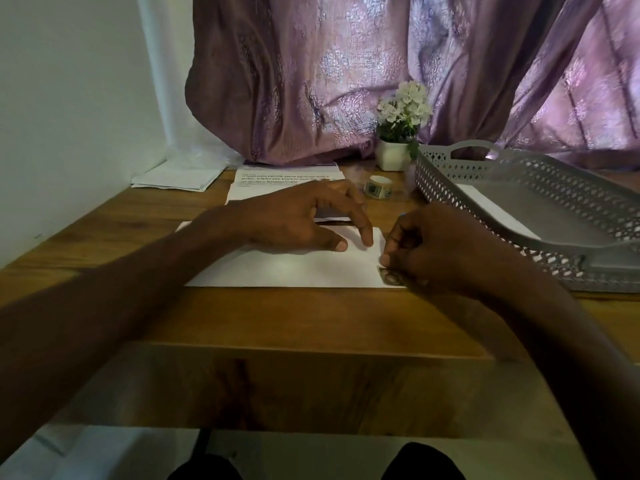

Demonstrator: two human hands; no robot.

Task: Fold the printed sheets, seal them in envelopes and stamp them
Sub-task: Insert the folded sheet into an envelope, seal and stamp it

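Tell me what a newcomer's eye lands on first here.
First, the two hands at the table's centre: the left hand rests on a white envelope while the right hand presses a stamp onto its near right corner. Behind, a purple curtain and a grey tray at right.

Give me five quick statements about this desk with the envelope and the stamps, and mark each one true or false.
1. The left hand rests on the white envelope, fingers spread. True.
2. The right hand is at the envelope's left end. False: it is at the right end, fingers curled over a stamp at the near right corner.
3. The roll of stamps lies inside the grey tray. False: it lies on the wooden desk, left of the tray.
4. A printed sheet lies beyond the left hand, near the curtain. True.
5. The potted flowers stand at the desk's near edge. False: they stand at the far edge, by the curtain.
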